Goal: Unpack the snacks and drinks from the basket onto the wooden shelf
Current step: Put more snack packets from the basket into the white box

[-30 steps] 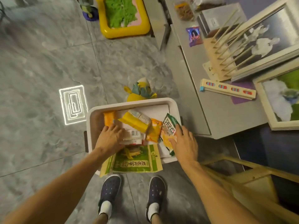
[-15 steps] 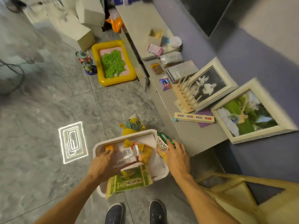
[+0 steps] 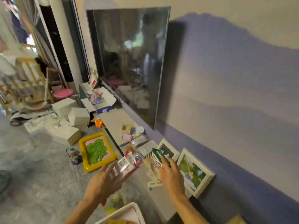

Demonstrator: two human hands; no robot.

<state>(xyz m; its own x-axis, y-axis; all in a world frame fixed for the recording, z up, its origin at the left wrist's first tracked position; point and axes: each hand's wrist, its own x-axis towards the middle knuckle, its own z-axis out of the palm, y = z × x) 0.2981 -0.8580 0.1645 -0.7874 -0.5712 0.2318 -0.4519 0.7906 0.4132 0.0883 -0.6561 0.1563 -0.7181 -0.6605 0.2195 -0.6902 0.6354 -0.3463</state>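
Note:
My left hand is raised above the floor and grips a red and white snack packet with a barcode on it. My right hand is lifted beside it and holds a green and white snack bag upright. Both hands are well above the white basket, whose rim shows at the bottom edge with yellow packets still inside. The wooden shelf is barely in view at the bottom right corner.
A low grey TV bench runs along the wall under a big dark television, with small items, a wooden peg rack and two framed pictures on it. A yellow tray of green sand, white boxes and a toy figure sit on the floor.
Both hands have lifted out of the basket, each with a snack packet. The view has swung upward from the basket to the wall and television.

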